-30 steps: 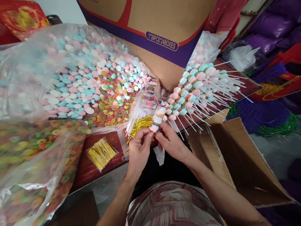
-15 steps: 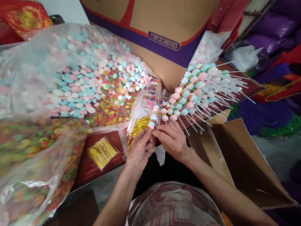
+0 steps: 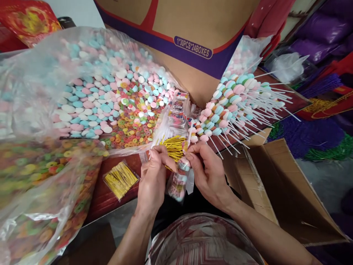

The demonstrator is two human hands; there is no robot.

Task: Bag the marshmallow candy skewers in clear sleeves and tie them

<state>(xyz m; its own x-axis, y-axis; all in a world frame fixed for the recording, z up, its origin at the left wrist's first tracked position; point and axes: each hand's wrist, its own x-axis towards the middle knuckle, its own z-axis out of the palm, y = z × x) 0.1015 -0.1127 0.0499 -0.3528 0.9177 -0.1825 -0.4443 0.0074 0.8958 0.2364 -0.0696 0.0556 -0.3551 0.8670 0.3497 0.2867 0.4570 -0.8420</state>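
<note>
My right hand (image 3: 208, 173) pinches the stick end of a wrapped candy skewer (image 3: 178, 180), which hangs head-down between my hands in its clear printed bag. Beside it, my left hand (image 3: 153, 173) has its fingers pinched at the edge of a loose pile of gold twist ties (image 3: 173, 145); whether a tie is between them I cannot make out. Past my right hand lies a heap of unwrapped pink, blue and white candy skewers (image 3: 228, 103) with white sticks pointing right. A stack of printed bags (image 3: 178, 112) lies behind the ties.
Open plastic sacks hold pastel disc candies (image 3: 91, 92) and coloured ring candies (image 3: 132, 127), another sack of rings (image 3: 33, 176) at left. A packet of gold ties (image 3: 120, 179) lies on the red table. A large carton (image 3: 193, 36) stands behind; an open cardboard box (image 3: 286, 187) sits at right.
The wrapped skewer was upright between both hands; now it is flipped head-down and lower, held by my right hand. My left hand has moved up to the gold ties.
</note>
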